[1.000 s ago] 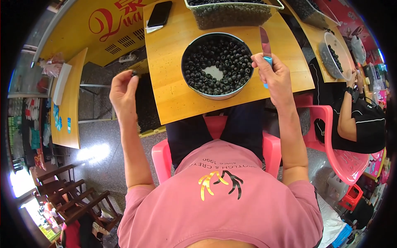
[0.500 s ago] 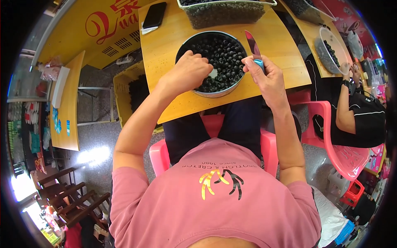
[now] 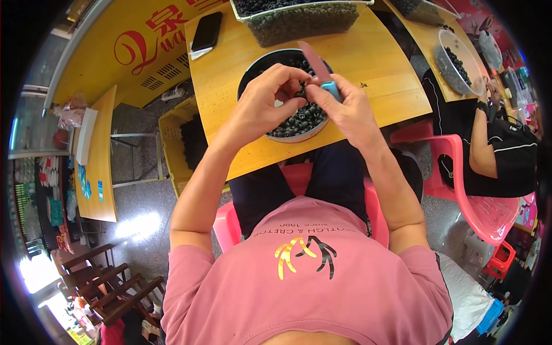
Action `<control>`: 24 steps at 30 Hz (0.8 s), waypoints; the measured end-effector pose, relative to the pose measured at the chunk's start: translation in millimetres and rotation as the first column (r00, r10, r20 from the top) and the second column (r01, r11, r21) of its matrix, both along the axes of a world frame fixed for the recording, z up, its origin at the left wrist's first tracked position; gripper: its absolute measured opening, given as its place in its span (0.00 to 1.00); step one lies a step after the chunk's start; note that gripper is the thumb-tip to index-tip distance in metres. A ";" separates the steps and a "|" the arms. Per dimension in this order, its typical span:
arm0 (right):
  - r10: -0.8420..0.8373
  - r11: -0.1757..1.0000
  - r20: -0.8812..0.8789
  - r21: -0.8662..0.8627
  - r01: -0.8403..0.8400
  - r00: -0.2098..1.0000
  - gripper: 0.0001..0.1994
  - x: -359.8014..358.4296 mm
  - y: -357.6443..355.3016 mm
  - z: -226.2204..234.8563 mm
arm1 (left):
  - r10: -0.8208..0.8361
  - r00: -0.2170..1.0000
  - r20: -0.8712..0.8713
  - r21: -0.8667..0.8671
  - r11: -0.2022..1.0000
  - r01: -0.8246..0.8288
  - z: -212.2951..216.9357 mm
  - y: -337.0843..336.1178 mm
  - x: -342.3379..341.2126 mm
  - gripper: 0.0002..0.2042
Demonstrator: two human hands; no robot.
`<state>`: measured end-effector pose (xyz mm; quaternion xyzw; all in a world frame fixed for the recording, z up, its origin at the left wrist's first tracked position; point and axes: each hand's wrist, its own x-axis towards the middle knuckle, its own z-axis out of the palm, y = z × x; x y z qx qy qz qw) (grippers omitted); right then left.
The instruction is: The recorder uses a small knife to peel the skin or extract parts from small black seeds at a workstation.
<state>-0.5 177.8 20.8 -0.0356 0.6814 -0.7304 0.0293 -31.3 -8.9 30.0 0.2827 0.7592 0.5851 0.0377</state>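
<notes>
Over a round metal pot (image 3: 290, 138) on the yellow table, my two hands are close together. My right hand (image 3: 345, 106) grips a knife (image 3: 316, 62) by its blue handle, the blade pointing up and to the left. In my left hand (image 3: 267, 95), curled fingers pinch a small dark round piece (image 3: 301, 89) near the right thumb. Inside the pot lie many small, shiny, dark round pieces (image 3: 302, 119), some with ring-like ends. Their exact kind is hard to make out.
A clear bin (image 3: 299, 29) of similar dark pieces stands at the table's far side, a phone (image 3: 207, 31) to its left. Below the table's left edge sits a yellow crate (image 3: 172, 138). Another person (image 3: 489, 149) works at the right beside a clear bowl (image 3: 448, 72).
My left hand has come up out of the pot with a dark piece. My right hand has moved left with the knife, bringing both hands together.
</notes>
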 end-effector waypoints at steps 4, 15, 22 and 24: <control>0.056 0.996 -0.070 -0.065 -0.061 0.996 0.13 -3.8 -10.7 2.5 | 0.035 0.999 -0.007 0.123 0.992 -0.034 8.3 1.7 11.9 0.19; 0.191 0.930 0.133 -0.341 -0.136 0.973 0.07 -0.4 -13.8 7.0 | 0.241 0.969 -0.055 0.169 0.959 -0.228 -18.3 -5.6 25.0 0.11; 0.207 0.936 0.123 -0.315 -0.159 0.971 0.07 1.5 -15.4 9.6 | 0.122 0.963 0.242 0.449 0.865 -0.223 -19.7 -2.2 36.0 0.09; 0.192 0.953 0.082 -0.254 -0.166 0.978 0.08 2.3 -14.2 13.1 | 0.102 0.944 0.315 0.455 0.856 -0.244 -17.1 -4.2 40.0 0.09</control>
